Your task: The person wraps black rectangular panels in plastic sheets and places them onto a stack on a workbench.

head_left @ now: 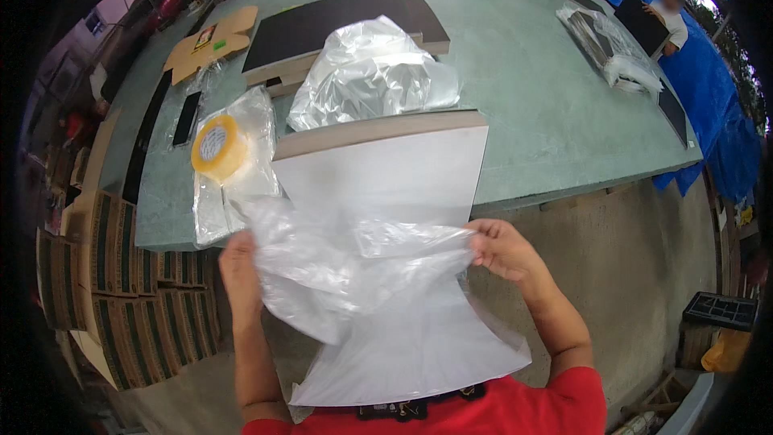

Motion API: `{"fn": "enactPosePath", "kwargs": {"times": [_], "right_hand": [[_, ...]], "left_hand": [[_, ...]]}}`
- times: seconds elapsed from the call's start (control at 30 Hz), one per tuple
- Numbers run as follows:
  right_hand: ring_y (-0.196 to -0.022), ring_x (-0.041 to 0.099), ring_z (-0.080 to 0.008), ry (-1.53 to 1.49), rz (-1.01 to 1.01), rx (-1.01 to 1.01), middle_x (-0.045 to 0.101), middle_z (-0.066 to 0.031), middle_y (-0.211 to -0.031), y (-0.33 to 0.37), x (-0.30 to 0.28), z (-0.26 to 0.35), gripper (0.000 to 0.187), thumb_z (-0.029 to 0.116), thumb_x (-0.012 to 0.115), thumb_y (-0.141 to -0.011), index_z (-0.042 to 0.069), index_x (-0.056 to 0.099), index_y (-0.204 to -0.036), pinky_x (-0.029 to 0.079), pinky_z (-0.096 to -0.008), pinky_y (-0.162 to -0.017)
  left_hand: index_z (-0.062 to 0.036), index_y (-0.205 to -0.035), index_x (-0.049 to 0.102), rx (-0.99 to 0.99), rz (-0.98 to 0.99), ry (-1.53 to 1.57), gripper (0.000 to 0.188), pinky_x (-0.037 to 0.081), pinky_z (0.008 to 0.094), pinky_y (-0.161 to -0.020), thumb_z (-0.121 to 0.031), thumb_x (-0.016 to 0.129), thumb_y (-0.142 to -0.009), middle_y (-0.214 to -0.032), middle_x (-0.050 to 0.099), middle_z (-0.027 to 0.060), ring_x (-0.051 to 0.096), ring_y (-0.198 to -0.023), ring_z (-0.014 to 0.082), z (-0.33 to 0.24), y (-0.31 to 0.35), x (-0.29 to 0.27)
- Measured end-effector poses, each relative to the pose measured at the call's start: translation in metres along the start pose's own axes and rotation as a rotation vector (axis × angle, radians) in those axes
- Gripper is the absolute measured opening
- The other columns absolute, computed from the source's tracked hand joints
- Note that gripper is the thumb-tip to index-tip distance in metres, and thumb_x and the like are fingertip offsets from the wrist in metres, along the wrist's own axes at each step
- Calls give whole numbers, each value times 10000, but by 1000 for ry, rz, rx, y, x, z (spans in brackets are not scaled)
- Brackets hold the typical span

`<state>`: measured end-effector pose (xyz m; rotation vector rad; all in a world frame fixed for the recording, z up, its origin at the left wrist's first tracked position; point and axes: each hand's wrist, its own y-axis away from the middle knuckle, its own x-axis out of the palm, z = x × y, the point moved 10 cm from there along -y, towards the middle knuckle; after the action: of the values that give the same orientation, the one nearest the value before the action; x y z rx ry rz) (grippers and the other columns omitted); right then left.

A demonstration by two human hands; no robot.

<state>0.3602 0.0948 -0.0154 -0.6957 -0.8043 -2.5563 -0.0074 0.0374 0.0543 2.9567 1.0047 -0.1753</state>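
Apparently midway: holding a crumpled clear plastic bag (322, 267) between curled left hand (239, 267) and pinching right hand (502, 250), leaving uncovered the far end of the white-faced board (386, 173).

My left hand (240, 266) and my right hand (503, 248) grip opposite sides of a clear plastic bag (306, 266), stretched across the front of the white board (378, 165), its folds blurred; the board's thick far edge rests over my green table (547, 137); left of the board, a yellowish roll of tape (233, 149) sits on flat plastic sleeves (262, 125); just beyond the board lies a crumpled plastic heap (374, 72), with black panels (322, 28) behind it; far right of the board, across the table, another person (672, 24) holds a dark panel (640, 24); cardboard boxes (153, 322) stand stacked low to the board's left.
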Motion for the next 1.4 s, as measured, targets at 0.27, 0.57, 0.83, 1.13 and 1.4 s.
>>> {"fn": "enactPosePath", "kwargs": {"times": [0.27, 0.57, 0.83, 1.13, 1.4], "right_hand": [[-619, 533, -99, 240, 257, -114, 578, -46, -684, -7, 85, 10, 161, 171, 609, -768, 18, 573, -737, 428, -223, -577], [-610, 515, -97, 31, 359, -67, 558, -22, -679, -8, 107, 1, 191, 190, 642, -743, 40, 539, -684, 412, -229, -545], [-616, 502, -101, -291, 417, -97, 544, -22, -680, -2, 98, 13, 165, 157, 624, -752, 39, 530, -688, 379, -243, -516], [-597, 517, -108, 22, 342, -61, 540, -20, -625, -13, 122, 9, 230, 240, 655, -720, 48, 530, -700, 421, -242, -566], [-595, 530, -108, -112, 334, -129, 546, -15, -647, -3, 101, 31, 223, 255, 634, -735, 71, 513, -701, 444, -240, -566]], "left_hand": [[-34, -606, 445, 642, 592, 165, 153, 429, 288, -616, 106, 478, -554, -684, 550, 108, 560, -672, 224, -102, 63, 102], [-16, -664, 551, 497, 939, -231, 77, 412, 238, -526, -38, 623, -677, -633, 551, 68, 560, -599, 151, -87, 95, 169], [-15, -739, 577, 372, 758, -319, 101, 427, 277, -596, -59, 629, -663, -696, 568, 99, 555, -652, 190, -39, 46, 122], [-15, -714, 571, 509, 820, -301, 84, 423, 278, -552, -94, 596, -727, -665, 563, 104, 552, -624, 120, -124, 82, 147], [-4, -713, 560, 263, 384, -609, 125, 420, 241, -556, -110, 626, -711, -625, 561, 39, 497, -607, 73, -36, -13, 60]]}}
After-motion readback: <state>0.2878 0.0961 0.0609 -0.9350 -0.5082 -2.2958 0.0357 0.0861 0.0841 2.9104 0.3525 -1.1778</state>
